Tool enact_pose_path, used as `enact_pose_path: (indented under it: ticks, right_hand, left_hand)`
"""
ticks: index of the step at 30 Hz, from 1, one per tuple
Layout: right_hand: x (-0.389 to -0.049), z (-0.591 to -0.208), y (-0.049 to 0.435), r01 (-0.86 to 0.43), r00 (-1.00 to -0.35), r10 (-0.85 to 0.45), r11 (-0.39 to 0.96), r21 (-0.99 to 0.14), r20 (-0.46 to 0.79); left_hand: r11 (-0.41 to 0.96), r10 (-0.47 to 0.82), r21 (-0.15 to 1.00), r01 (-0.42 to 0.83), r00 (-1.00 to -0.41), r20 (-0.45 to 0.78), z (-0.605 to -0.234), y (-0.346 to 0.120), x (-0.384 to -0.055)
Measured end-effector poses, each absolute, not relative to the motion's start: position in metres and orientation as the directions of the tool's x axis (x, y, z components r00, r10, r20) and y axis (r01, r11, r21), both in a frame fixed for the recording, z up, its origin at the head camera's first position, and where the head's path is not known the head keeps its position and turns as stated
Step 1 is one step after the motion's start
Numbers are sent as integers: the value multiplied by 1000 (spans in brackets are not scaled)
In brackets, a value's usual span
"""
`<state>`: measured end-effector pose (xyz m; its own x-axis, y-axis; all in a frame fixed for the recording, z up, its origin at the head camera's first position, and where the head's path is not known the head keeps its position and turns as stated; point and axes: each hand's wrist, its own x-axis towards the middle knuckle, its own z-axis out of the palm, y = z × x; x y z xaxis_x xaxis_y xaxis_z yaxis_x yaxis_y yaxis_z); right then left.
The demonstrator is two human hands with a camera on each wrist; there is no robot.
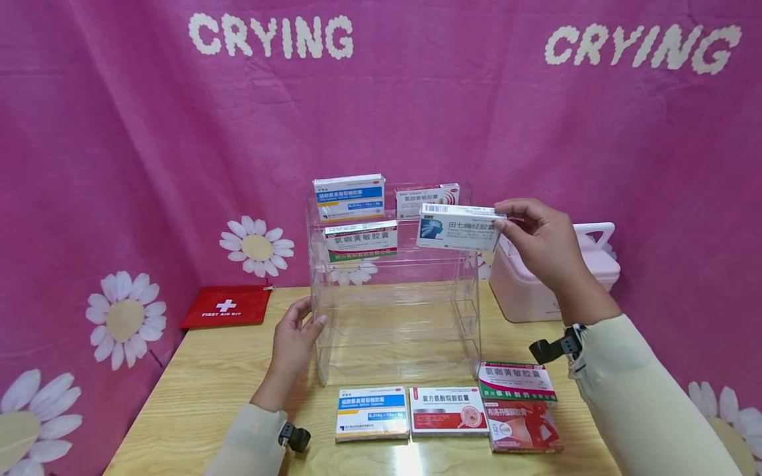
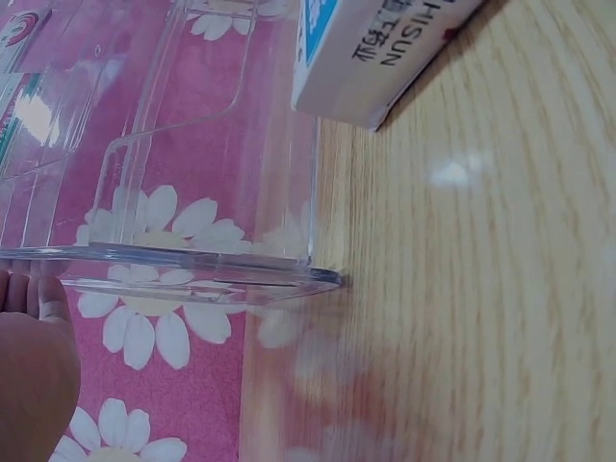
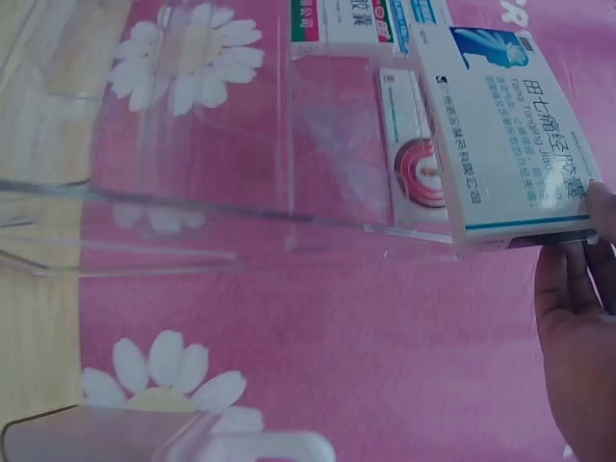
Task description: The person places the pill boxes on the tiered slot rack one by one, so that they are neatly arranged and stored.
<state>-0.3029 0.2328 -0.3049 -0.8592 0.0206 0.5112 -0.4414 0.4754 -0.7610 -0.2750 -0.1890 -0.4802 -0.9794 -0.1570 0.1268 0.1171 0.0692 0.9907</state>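
My right hand (image 1: 538,241) pinches one end of a white medicine box (image 1: 458,228) with a blue picture, holding it before the right side of a clear tiered rack (image 1: 393,317). In the right wrist view the same medicine box is tilted near the rack's side panel. My left hand (image 1: 294,334) rests against the rack's left side; its fingers partly pass behind the panel. On the top tier stand a blue-and-white box (image 1: 348,198) and a white box with red rings (image 1: 427,198). A green-and-red box (image 1: 360,243) sits one tier lower, at left.
Before the rack lie a blue-and-white box (image 1: 372,415), a red-and-white box (image 1: 449,412), a green-and-red box (image 1: 516,382) and a red box (image 1: 525,428). A red first aid pouch (image 1: 229,306) lies back left. A pale pink case (image 1: 530,284) stands behind at right.
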Motion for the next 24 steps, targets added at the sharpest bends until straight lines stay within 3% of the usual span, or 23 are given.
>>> enact_pose_path:
  ticks: [13, 24]
  right_hand:
    - [-331, -286, 195, -463, -845, -33, 548, -697, 534]
    - [-352, -295, 186, -539, -795, -35, 498, -679, 606]
  left_hand:
    - [89, -157, 994, 65, -985, 78, -482, -189, -274]
    - [78, -163, 989, 124, -977, 135, -480, -189, -275]
